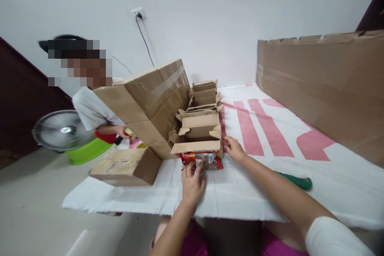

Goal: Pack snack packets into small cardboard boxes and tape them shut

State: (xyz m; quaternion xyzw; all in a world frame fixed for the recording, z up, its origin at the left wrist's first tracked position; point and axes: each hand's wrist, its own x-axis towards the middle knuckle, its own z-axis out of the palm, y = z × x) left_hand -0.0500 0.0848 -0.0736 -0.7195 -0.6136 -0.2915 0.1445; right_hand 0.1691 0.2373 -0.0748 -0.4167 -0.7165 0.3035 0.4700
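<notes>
White wall (228, 16) fills the back. Below it a white cloth (246, 192) spreads over the table, printed with broad pink-red strokes; they look like parts of large characters, cut off too much to read. At the right stands a long cardboard panel (315, 84). Taped brown cartons (150, 96) are stacked left of centre, and beyond them is a person (96, 106) in a white top and dark cap, one hand near small bright things too blurred to name. Open boxes (200, 120) run in a row along the cartons' right side, flaps up or folded out. A closed box (126, 166) sits at the table's left edge, near a round fan (66, 130) and a lime tub (87, 152).

The red packet (214, 160) lies on the cloth just in front of the nearest box, under its front flap; it shows a white barcode patch, its print too small to read. The left hand (192, 186) rests loosely spread fingers on the packet without closing round it. The right hand (234, 148) is half open beside that box's right side, gripping nothing visible; whether its fingertips touch the cardboard I cannot tell. A green handle (295, 181) lies beneath the right forearm. High on the wall is a socket (138, 14) with a black plug.
</notes>
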